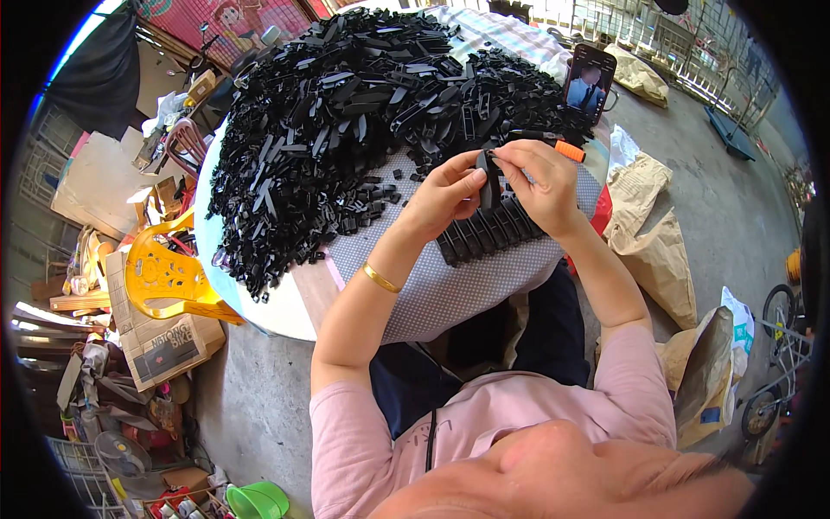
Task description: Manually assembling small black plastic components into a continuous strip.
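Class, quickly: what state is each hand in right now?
Left hand: closed, holding a black piece.
Right hand: pinched closed at that piece's upper end.

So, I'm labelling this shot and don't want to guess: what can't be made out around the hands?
All in the head view:
- Black piece: its upper end, hidden by fingertips of the left hand and right hand; anything small between the right fingertips can't be told.
- Row of black pieces: partly covered by the held piece and right hand.
- Heap of black parts: lower layers, buried under the top ones.
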The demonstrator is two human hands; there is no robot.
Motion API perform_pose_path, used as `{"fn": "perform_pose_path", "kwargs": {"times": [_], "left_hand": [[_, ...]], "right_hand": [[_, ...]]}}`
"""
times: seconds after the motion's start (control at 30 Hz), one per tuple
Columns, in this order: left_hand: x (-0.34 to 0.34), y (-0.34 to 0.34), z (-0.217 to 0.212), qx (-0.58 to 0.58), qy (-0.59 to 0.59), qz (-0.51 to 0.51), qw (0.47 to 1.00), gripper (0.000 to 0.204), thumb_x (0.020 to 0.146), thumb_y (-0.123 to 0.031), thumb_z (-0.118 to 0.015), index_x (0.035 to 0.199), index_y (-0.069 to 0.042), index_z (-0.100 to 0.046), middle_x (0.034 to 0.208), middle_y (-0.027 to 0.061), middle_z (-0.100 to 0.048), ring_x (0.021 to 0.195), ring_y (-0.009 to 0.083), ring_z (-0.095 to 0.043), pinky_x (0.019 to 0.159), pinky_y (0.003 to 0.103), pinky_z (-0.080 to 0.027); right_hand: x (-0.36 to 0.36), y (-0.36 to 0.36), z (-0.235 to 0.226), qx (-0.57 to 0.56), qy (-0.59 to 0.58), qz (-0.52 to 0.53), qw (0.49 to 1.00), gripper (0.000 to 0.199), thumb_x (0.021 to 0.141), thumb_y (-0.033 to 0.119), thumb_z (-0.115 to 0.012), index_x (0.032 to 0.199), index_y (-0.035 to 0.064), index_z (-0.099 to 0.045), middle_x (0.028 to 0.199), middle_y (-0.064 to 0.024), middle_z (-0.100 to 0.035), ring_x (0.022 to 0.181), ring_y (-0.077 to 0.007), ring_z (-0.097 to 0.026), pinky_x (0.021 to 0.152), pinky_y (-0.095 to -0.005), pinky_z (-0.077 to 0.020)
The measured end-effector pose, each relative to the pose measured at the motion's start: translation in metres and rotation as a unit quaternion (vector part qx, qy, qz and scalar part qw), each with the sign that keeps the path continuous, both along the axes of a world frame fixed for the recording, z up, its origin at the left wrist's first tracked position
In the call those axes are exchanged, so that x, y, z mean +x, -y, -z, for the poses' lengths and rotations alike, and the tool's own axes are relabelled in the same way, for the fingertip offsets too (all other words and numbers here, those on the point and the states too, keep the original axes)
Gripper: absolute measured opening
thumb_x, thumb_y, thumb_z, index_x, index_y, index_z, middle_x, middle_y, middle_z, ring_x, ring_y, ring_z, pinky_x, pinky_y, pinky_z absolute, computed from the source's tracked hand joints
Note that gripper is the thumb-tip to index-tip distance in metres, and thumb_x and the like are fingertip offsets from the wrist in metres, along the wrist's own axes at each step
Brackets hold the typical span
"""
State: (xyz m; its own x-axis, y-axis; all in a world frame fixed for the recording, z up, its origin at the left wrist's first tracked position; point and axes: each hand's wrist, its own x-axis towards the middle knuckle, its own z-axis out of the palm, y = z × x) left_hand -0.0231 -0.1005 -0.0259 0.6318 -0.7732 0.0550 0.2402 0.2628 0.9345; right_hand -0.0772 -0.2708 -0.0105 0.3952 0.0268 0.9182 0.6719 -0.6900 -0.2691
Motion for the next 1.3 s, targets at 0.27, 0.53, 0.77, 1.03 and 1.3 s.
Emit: {"fn": "perform_pose_path", "kwargs": {"times": [0.27,0.53,0.77,1.03,1.3], "left_hand": [[-0.007,0.005,-0.003,0.021,0.002,-0.055,0.998,0.038,0.089,-0.017,-0.057,0.124,-0.004,-0.049,0.071,-0.0056,-0.049,0.055,0.0016,-0.041,0.044,0.016,-0.029],[-0.014,0.008,-0.003,0.047,0.014,-0.086,0.995,0.037,0.088,-0.016,-0.057,0.124,-0.006,-0.051,0.070,-0.0059,-0.050,0.051,0.0015,-0.040,0.043,0.015,-0.028],[-0.017,0.018,-0.004,0.157,0.243,-0.132,0.948,0.033,0.093,-0.015,-0.049,0.124,-0.006,-0.051,0.088,0.0033,-0.057,0.063,0.0061,-0.054,0.050,0.018,-0.041],[0.048,-0.016,0.020,0.406,0.635,-0.346,0.559,0.048,0.068,0.005,-0.054,0.111,-0.018,-0.060,0.116,0.0133,-0.046,0.097,0.0310,-0.050,0.073,0.036,-0.051],[0.057,-0.021,0.026,0.396,0.659,-0.329,0.548,0.033,0.070,0.000,-0.060,0.099,-0.014,-0.062,0.110,0.0103,-0.049,0.095,0.0285,-0.051,0.072,0.034,-0.050]], "right_hand": [[-0.012,0.000,-0.005,-0.076,-0.087,-0.002,0.993,0.019,0.075,0.008,-0.064,0.091,-0.0007,-0.063,0.090,-0.0098,-0.060,0.079,-0.0249,-0.060,0.068,-0.0320,-0.0494],[-0.020,0.005,-0.008,-0.066,-0.130,-0.071,0.987,0.029,0.076,0.017,-0.067,0.096,-0.0027,-0.063,0.095,-0.0108,-0.054,0.087,-0.0250,-0.054,0.075,-0.0333,-0.0452],[-0.035,0.008,0.015,0.038,-0.167,-0.005,0.985,0.037,0.071,0.008,-0.067,0.108,0.0077,-0.062,0.080,-0.0079,-0.058,0.061,-0.0217,-0.058,0.056,-0.0300,-0.0466],[-0.035,0.104,0.014,-0.038,-0.395,0.192,0.897,0.035,0.071,0.012,-0.063,0.106,0.0096,-0.063,0.075,-0.0100,-0.058,0.066,-0.0220,-0.059,0.060,-0.0320,-0.0468],[-0.036,0.105,0.024,-0.036,-0.475,0.134,0.869,0.028,0.075,0.015,-0.063,0.101,0.0055,-0.064,0.084,-0.0120,-0.062,0.074,-0.0241,-0.061,0.067,-0.0325,-0.0471]]}}
